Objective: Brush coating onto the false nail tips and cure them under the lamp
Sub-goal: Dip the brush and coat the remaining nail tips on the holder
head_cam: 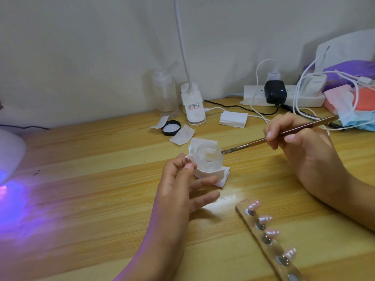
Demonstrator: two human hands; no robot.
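Observation:
My left hand (182, 189) pinches a small pink false nail tip on its stand (188, 160) between thumb and forefinger, right beside an open clear jar of gel (209, 157). My right hand (300, 145) holds a brown-handled brush (284, 134). Its bristle end touches the jar's right rim. The jar stands on folded white wipes (215, 175). At the lower right lies a holder strip (269, 248) carrying several pink nail tips on metal stands. The curing lamp (10, 153) sits at the left edge and casts purple light on the table.
A black jar lid (171, 128), loose white wipes (181, 134), a clear bottle (165, 94) and a clip-on desk lamp (192, 106) stand behind the jar. A wipe stack (233, 119), a power strip (284, 96) with chargers and cables, and face masks (349, 110) fill the back right.

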